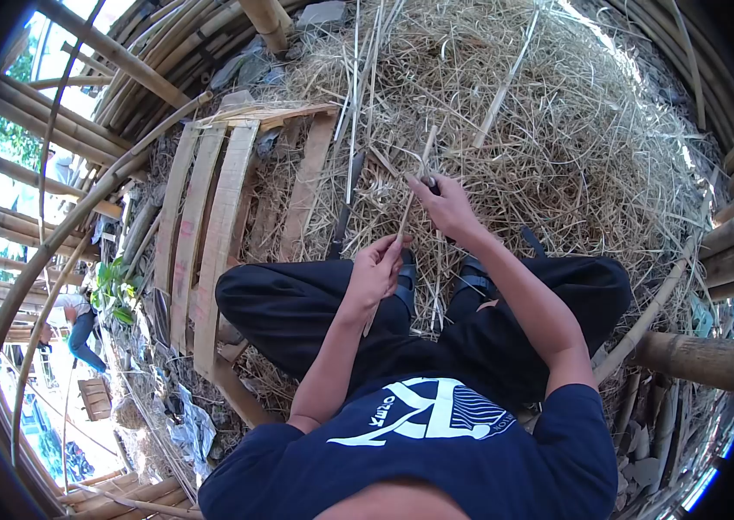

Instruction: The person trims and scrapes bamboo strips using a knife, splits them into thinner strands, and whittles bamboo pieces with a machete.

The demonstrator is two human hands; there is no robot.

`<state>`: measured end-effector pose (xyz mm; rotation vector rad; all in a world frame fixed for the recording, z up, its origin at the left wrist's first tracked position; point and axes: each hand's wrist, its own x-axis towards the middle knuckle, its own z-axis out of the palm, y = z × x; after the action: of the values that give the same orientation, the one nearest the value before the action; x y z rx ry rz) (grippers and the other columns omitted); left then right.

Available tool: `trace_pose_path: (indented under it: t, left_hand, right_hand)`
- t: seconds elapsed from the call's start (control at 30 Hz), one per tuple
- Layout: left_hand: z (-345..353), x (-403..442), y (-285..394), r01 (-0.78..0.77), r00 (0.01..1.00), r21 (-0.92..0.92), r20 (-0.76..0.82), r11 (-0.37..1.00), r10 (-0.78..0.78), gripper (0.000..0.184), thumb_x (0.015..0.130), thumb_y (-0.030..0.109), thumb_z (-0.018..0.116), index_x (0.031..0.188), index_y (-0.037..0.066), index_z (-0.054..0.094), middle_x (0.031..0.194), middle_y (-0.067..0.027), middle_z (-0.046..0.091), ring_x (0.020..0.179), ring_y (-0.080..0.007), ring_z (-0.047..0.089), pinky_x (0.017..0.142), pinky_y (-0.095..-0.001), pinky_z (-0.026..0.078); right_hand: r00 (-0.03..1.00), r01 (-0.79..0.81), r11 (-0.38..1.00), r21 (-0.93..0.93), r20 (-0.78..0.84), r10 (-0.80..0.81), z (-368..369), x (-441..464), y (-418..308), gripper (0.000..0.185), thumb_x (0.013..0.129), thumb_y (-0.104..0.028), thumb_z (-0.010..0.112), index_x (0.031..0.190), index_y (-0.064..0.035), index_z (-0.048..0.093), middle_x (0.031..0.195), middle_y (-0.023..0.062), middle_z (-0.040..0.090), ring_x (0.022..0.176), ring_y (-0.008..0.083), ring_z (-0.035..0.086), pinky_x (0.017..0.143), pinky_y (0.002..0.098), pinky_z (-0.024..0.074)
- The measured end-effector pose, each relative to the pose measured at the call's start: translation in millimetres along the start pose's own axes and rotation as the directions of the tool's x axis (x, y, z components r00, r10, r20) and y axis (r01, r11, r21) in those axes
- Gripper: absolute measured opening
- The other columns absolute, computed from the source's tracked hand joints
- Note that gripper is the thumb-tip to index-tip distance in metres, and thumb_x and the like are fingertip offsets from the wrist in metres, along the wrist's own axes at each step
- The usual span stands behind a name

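Two hands were occupied above the near edge of the straw bed (583,156), in front of your bent legs. Your left hand (377,269) pinched the pale strip (407,211) between thumb and fingers; the strip slanted upward past your right hand (449,208). Your right hand was closed around a dark handle (431,185); the tool's working end could not be distinguished.

Straw and debris showed between the boards of the slatted wooden frame (232,204), located along the bed's left edge. A dark elongated object (344,217) lay between frame and strip. Crumpled sheeting (192,431) and green leaves (113,290) were left of the frame. A thick bamboo pole (701,360) projected inward at the right. Another person (81,329) was beyond the left poles (55,113).
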<state>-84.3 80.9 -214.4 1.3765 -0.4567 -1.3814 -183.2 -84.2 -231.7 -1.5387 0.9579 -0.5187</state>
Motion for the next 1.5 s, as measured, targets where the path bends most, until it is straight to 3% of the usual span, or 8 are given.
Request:
trace_pose_path:
  t: [0.07, 0.17, 0.3, 0.67, 1.03, 1.4, 1.43, 1.5]
  left_hand:
    - [-6, 5, -1, 0.012, 1.000, -0.026, 0.002, 1.000, -0.012, 0.025, 0.101, 0.021, 0.047, 0.115, 0.005, 0.059, 0.066, 0.0044, 0.048, 0.039, -0.0012, 0.033, 0.034, -0.0188, 0.027]
    - [-13, 10, 0, -0.032, 0.999, -0.046, -0.036, 0.998, 0.030, 0.024, 0.101, 0.021, 0.046, 0.113, 0.006, 0.060, 0.064, 0.0056, 0.046, 0.038, -0.0004, 0.030, 0.033, -0.0186, 0.022]
    - [-19, 18, -4, 0.008, 1.000, -0.072, -0.004, 0.997, -0.008, 0.021, 0.100, 0.021, 0.047, 0.112, 0.007, 0.059, 0.063, 0.0050, 0.044, 0.038, -0.0009, 0.029, 0.033, -0.0182, 0.022]
    - [-20, 12, -20, 0.161, 0.986, -0.163, 0.057, 0.973, -0.154, 0.022, 0.100, 0.019, 0.048, 0.117, 0.008, 0.056, 0.062, 0.0056, 0.036, 0.040, -0.0008, 0.027, 0.032, -0.0166, 0.022]
    - [-27, -29, -18, 0.259, 0.965, -0.197, 0.021, 0.946, -0.260, 0.029, 0.101, 0.017, 0.044, 0.127, 0.005, 0.051, 0.063, 0.0057, 0.034, 0.040, 0.0002, 0.027, 0.032, -0.0151, 0.021]
    - [-32, -74, -14, 0.340, 0.939, -0.242, 0.033, 0.909, -0.343, 0.029, 0.101, 0.020, 0.046, 0.125, 0.005, 0.051, 0.063, 0.0054, 0.034, 0.039, -0.0003, 0.026, 0.032, -0.0159, 0.021]
    - [-33, -86, -11, 0.367, 0.929, -0.235, 0.039, 0.900, -0.369, 0.029, 0.100, 0.020, 0.046, 0.125, 0.005, 0.051, 0.062, 0.0054, 0.034, 0.039, -0.0003, 0.026, 0.032, -0.0160, 0.021]
    - [-52, -124, -5, 0.388, 0.917, -0.144, -0.034, 0.910, -0.397, 0.033, 0.101, 0.020, 0.044, 0.129, 0.005, 0.049, 0.060, 0.0053, 0.034, 0.038, -0.0008, 0.027, 0.033, -0.0162, 0.021]
  right_hand:
    - [0.987, 0.159, 0.954, -0.256, 0.011, -0.162, -3, -4, -1, 0.046, 0.097, -0.040, 0.046, 0.086, 0.0034, 0.055, 0.065, 0.0190, 0.058, 0.060, 0.0390, 0.056, 0.060, 0.0464, 0.0418]
    - [0.939, 0.335, 0.820, -0.463, 0.241, -0.247, -14, -18, -7, 0.042, 0.099, -0.037, 0.041, 0.089, 0.0020, 0.053, 0.070, 0.0224, 0.060, 0.067, 0.0441, 0.058, 0.063, 0.0502, 0.0437]
    - [0.864, 0.487, 0.631, -0.603, 0.437, -0.249, -18, -36, 2, 0.034, 0.097, -0.032, 0.043, 0.088, -0.0003, 0.051, 0.066, 0.0226, 0.059, 0.066, 0.0439, 0.058, 0.062, 0.0541, 0.0444]
    - [0.781, 0.621, 0.514, -0.592, 0.528, -0.335, -33, -13, 47, 0.033, 0.095, -0.040, 0.045, 0.087, -0.0090, 0.052, 0.063, 0.0184, 0.058, 0.064, 0.0404, 0.059, 0.056, 0.0505, 0.0442]
    - [0.930, 0.367, 0.545, -0.754, 0.317, -0.187, -50, 21, 80, 0.031, 0.094, -0.041, 0.046, 0.089, -0.0128, 0.058, 0.064, 0.0184, 0.059, 0.064, 0.0393, 0.060, 0.056, 0.0502, 0.0437]
    - [0.916, 0.391, 0.457, -0.798, 0.385, -0.111, -54, 20, 94, 0.028, 0.092, -0.035, 0.045, 0.087, -0.0121, 0.060, 0.072, 0.0201, 0.063, 0.072, 0.0400, 0.062, 0.064, 0.0509, 0.0485]
    - [0.992, 0.107, 0.477, -0.872, 0.058, -0.116, -76, 44, 136, 0.026, 0.092, -0.031, 0.044, 0.089, -0.0118, 0.062, 0.080, 0.0209, 0.065, 0.079, 0.0377, 0.064, 0.068, 0.0482, 0.0507]
    - [0.981, -0.067, 0.604, -0.794, -0.162, -0.104, -143, 41, 100, 0.027, 0.093, -0.028, 0.043, 0.093, -0.0103, 0.063, 0.086, 0.0181, 0.067, 0.082, 0.0354, 0.065, 0.070, 0.0484, 0.0511]
